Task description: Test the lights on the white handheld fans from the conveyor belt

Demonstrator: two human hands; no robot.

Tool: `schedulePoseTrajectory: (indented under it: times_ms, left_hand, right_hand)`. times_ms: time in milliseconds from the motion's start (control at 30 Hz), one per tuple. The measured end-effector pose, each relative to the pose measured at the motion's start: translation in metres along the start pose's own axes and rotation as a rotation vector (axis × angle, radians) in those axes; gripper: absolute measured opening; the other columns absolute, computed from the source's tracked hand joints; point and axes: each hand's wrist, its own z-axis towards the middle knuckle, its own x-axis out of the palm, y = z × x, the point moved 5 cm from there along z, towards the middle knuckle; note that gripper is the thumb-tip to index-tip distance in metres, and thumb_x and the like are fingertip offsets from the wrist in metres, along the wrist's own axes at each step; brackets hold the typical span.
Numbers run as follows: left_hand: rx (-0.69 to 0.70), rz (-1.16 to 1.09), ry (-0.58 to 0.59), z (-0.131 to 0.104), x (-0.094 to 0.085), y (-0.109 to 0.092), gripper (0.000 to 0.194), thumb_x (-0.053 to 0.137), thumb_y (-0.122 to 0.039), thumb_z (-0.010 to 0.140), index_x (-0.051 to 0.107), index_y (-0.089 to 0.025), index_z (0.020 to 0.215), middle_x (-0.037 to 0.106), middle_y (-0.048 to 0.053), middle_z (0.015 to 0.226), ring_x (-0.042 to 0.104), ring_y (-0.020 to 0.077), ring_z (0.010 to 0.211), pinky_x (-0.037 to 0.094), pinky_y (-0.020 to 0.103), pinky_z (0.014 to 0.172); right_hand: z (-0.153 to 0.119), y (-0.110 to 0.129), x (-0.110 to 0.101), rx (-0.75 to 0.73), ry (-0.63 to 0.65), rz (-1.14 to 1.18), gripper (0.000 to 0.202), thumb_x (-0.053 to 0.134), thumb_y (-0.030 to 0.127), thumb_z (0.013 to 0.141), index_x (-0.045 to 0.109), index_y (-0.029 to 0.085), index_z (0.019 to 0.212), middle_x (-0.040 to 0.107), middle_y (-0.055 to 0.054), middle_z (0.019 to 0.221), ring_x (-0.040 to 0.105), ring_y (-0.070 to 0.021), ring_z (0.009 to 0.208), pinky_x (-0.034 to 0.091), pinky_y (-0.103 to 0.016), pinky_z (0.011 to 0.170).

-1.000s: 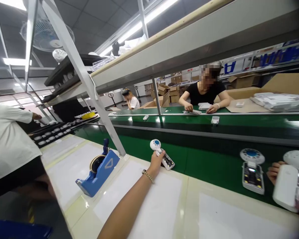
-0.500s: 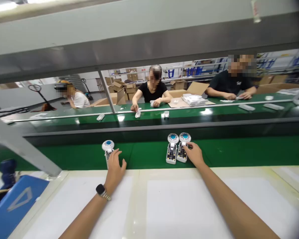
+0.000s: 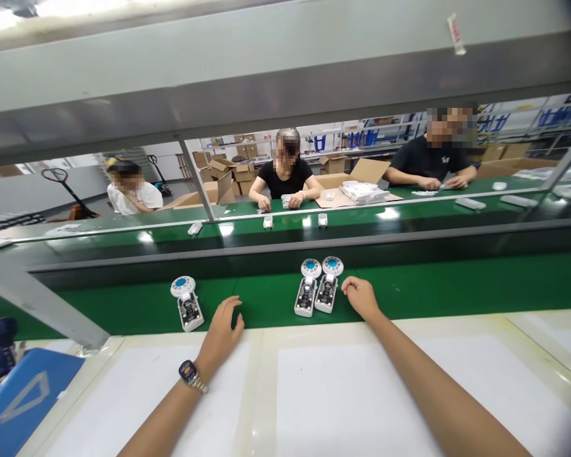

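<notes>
Two white devices with round blue-centred heads and exposed circuit boards, a left one (image 3: pixel 305 297) and a right one (image 3: pixel 327 294), lie side by side on the green belt (image 3: pixel 423 279). My right hand (image 3: pixel 361 297) is just right of them, fingers curled together, with nothing visible in it. A third such device (image 3: pixel 190 311) lies farther left on the belt. To its right, my left hand (image 3: pixel 224 324) hovers at the belt's near edge, fingers apart and holding nothing.
A white-topped bench (image 3: pixel 337 393) runs along the near side. Beyond a grey rail (image 3: pixel 247 245), white parts lie on another belt, where three people sit. A slanted post (image 3: pixel 42 304) and a blue object (image 3: pixel 33 393) are at left.
My left hand has come away from the left device, uncovering its board. My right hand has moved off the right device of the pair, its fingers now curled. The view has shifted slightly.
</notes>
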Motion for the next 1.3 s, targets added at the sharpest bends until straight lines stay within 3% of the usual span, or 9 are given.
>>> schedulePoseTrajectory:
  times_ms: [167, 533, 900, 1300]
  left_hand:
    - [0.008, -0.002, 0.009, -0.001, 0.001, -0.001, 0.024, 0.039, -0.021, 0.083, 0.045, -0.018, 0.105, 0.049, 0.013, 0.117, 0.046, 0.0237, 0.113, 0.038, 0.046, 0.097]
    - [-0.005, -0.017, 0.059, -0.001, 0.002, -0.002, 0.026, 0.04, -0.026, 0.083, 0.047, -0.017, 0.106, 0.053, 0.013, 0.115, 0.05, 0.0242, 0.11, 0.041, 0.043, 0.094]
    - [-0.052, -0.084, 0.155, -0.004, 0.003, -0.006, 0.025, 0.043, -0.033, 0.083, 0.052, -0.019, 0.102, 0.061, 0.009, 0.099, 0.057, 0.023, 0.094, 0.046, 0.039, 0.084]
    - [-0.045, -0.104, 0.279, -0.006, 0.008, -0.008, 0.036, 0.04, -0.036, 0.085, 0.043, -0.019, 0.116, 0.054, 0.011, 0.112, 0.051, 0.0248, 0.104, 0.041, 0.04, 0.089]
  right_hand:
    - [-0.004, 0.009, 0.005, -0.06, 0.062, -0.024, 0.018, 0.035, 0.014, 0.058, 0.05, 0.019, 0.051, 0.045, 0.002, 0.045, 0.041, -0.0125, 0.045, 0.03, -0.023, 0.046]
    - [-0.019, 0.028, 0.02, -0.206, 0.147, -0.045, 0.019, 0.033, 0.011, 0.06, 0.047, 0.02, 0.05, 0.045, 0.002, 0.045, 0.04, -0.0121, 0.045, 0.028, -0.024, 0.047]
    - [-0.028, 0.032, 0.036, -0.202, 0.373, -0.123, 0.024, 0.035, 0.01, 0.065, 0.056, 0.019, 0.056, 0.054, 0.001, 0.05, 0.045, -0.0126, 0.046, 0.032, -0.024, 0.048]
    - [-0.029, 0.029, 0.038, -0.185, 0.416, -0.172, 0.026, 0.034, 0.01, 0.068, 0.057, 0.019, 0.061, 0.055, 0.001, 0.054, 0.048, -0.0132, 0.048, 0.034, -0.023, 0.048]
